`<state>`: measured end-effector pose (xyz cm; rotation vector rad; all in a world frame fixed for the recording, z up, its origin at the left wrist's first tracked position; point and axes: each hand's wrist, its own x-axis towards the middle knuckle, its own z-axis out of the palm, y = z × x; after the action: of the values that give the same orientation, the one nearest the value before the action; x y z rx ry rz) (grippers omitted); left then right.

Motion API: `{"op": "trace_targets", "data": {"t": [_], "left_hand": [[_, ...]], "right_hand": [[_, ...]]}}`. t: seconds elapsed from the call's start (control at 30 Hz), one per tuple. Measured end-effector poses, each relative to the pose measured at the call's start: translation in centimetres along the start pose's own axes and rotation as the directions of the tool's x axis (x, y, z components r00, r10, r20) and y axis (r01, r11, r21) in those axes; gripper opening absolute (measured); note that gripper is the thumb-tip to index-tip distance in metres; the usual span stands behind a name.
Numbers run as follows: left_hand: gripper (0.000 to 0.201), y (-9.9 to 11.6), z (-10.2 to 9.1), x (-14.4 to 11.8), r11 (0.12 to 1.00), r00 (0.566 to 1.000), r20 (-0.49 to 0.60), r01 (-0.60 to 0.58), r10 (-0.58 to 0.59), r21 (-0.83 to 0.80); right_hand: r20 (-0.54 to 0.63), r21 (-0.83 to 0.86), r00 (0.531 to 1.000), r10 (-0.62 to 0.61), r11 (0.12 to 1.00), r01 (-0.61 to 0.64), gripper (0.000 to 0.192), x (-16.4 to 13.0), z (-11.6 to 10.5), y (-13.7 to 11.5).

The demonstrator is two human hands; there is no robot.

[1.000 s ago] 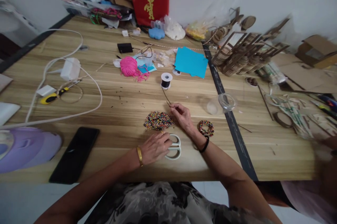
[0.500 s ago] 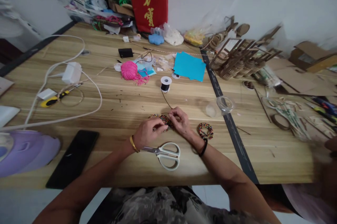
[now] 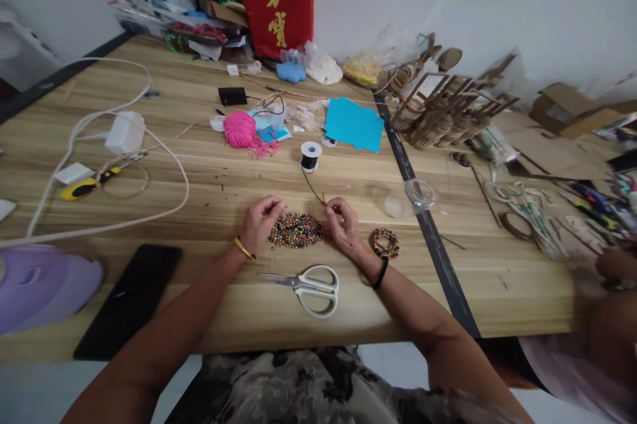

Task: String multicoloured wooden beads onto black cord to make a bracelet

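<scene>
The person is wearing a thin gold bangle [image 3: 244,249] on the left wrist, a black band [image 3: 381,273] on the right wrist, bare forearms, and a dark garment [image 3: 308,387] with a pale floral print.

You see a bright, even picture with soft daylight and only faint shadows. The wooden table [image 3: 223,178] looks clear in the middle. Near the edges things bend and stretch, and the purple thing [image 3: 40,284] on your left and another person's hand [image 3: 617,265] look blurry.
</scene>
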<state>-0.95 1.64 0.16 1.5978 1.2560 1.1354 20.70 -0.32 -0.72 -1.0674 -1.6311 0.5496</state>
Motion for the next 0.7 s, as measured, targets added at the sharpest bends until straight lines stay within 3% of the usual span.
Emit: {"op": "trace_targets", "data": {"t": [0.1, 0.2, 0.53, 0.7], "left_hand": [[0.026, -0.7, -0.2, 0.9, 0.997, 0.999, -0.045, 0.028, -0.031, -0.066], [0.026, -1.0, -0.1, 1.4, 0.993, 0.996, -0.074, 0.039, -0.048, -0.111], [0.030, -0.9, 0.0, 1.7, 0.985, 0.994, -0.074, 0.062, -0.075, -0.159], [0.034, -1.0, 0.3, 1.7, 0.976, 0.994, -0.048, 0.087, -0.099, -0.198]], "right_hand": [[-0.118, 0.059, 0.980, 0.157, 0.987, -0.151, 0.018, 0.3, -0.1, 0.2], [-0.177, 0.145, 0.954, 0.242, 0.965, -0.218, 0.022, 0.6, -0.1, 0.5], [-0.179, 0.323, 0.927, 0.329, 0.910, -0.261, 0.026, 1.0, -0.3, 1.5], [-0.150, 0.439, 0.893, 0.424, 0.838, -0.325, 0.030, 1.1, -0.4, 1.6]]}}
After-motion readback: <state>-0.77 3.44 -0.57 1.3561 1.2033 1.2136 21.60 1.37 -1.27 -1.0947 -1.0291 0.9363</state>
